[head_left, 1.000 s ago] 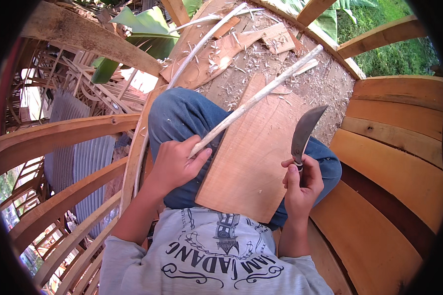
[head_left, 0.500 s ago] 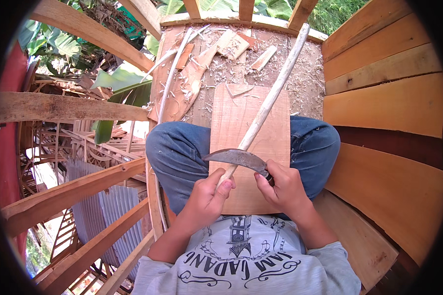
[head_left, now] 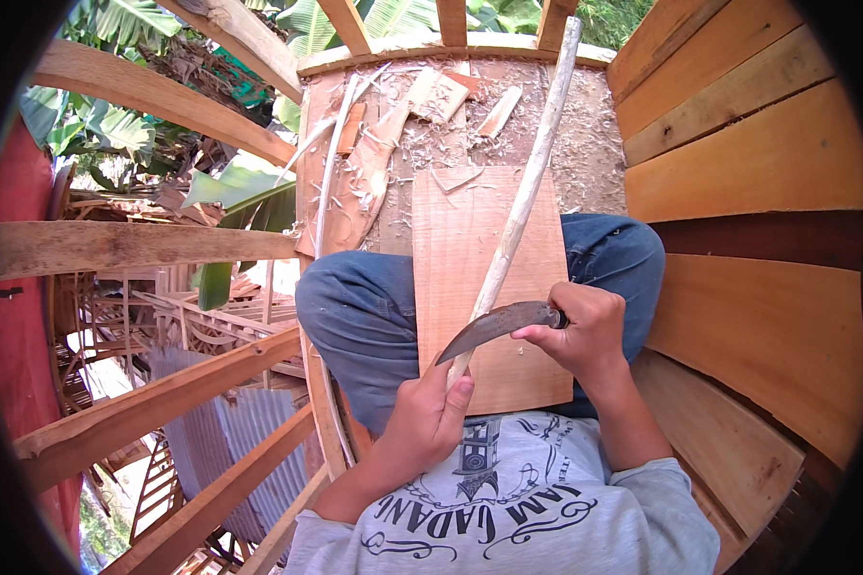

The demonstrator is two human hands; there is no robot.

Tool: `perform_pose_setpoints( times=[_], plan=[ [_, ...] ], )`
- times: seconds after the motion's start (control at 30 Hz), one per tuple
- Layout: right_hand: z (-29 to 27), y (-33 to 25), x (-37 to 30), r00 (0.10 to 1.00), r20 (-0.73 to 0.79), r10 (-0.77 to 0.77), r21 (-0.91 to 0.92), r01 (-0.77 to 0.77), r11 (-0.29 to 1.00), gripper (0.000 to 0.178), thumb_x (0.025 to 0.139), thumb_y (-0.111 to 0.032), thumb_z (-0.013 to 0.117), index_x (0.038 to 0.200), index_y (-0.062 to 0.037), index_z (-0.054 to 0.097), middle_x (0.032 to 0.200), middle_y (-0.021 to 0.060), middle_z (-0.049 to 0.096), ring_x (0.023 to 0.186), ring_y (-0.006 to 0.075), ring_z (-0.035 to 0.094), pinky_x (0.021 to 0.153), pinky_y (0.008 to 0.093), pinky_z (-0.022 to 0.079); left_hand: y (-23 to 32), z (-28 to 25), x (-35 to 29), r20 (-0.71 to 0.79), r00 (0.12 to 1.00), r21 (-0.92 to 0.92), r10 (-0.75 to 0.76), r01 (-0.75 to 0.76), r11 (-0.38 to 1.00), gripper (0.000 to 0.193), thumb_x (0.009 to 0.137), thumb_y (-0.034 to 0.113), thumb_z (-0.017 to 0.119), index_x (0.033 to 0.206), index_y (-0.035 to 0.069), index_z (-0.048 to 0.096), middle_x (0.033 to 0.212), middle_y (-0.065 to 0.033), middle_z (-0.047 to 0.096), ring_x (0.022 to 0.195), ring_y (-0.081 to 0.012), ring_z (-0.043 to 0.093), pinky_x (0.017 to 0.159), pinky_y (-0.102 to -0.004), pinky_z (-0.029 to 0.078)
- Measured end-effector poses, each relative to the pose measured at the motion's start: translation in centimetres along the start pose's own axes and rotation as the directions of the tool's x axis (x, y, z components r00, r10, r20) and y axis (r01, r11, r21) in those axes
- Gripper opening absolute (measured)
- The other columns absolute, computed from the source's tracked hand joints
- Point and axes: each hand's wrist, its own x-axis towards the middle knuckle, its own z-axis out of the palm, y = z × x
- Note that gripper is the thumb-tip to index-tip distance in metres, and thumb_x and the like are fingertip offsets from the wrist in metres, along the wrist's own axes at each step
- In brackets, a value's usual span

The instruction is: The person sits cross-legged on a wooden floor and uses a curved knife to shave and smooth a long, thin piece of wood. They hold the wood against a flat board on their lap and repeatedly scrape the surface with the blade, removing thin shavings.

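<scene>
My left hand [head_left: 433, 414] is closed around the near end of a long, pale peeled stick [head_left: 520, 206], which slants away to the far right. In my right hand [head_left: 585, 331] is the dark handle of a curved knife [head_left: 497, 324]. Its blade crosses the stick just beyond my left fingers, with the tip pointing left and toward me. Whether the edge bites into the wood I cannot tell. Under the stick a flat wooden board [head_left: 494, 383] rests between my bent legs.
Wood shavings and offcuts [head_left: 441, 96] litter the plank floor ahead, beside a long thin strip [head_left: 328, 172] at its left edge. Open wooden rails [head_left: 144, 249] run along the left. A plank wall [head_left: 758, 153] stands close on the right.
My right hand has moved up and right, and the blade has turned so its tip points down toward my left hand. The stick stands slightly steeper. The whole view has shifted a little.
</scene>
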Motion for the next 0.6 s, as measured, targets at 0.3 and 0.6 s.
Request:
perform_pose_setpoints(
  times=[0.3,0.6],
  plan=[
    [-0.6,3.0,1.9,0.976,-0.153,0.157,-0.061,-0.168,0.984,0.068,0.066,-0.067,0.069,0.054,-0.0048,0.045,0.044,0.0085,0.041,0.039,0.025,0.043,0.04,0.0332,0.033,0.1,0.3,-0.6,0.108,0.992,-0.028,-0.063,0.066,0.997,0.015,0.095,0.012,0.049,0.089,0.0,0.046,0.059,-0.0165,0.049,0.05,-0.0307,0.055,0.048,-0.0364,0.04],
    [-0.9,1.6,2.1,0.973,-0.119,0.196,0.037,-0.193,0.981,0.065,0.068,-0.064,0.069,0.054,-0.0051,0.047,0.045,0.0083,0.042,0.039,0.0251,0.045,0.04,0.0329,0.034,1.1,-1.0,-0.1,0.108,0.99,0.029,-0.089,0.086,0.996,0.014,0.095,0.012,0.049,0.089,0.0,0.048,0.059,-0.0161,0.049,0.051,-0.0309,0.056,0.049,-0.0356,0.041]
  ],
)
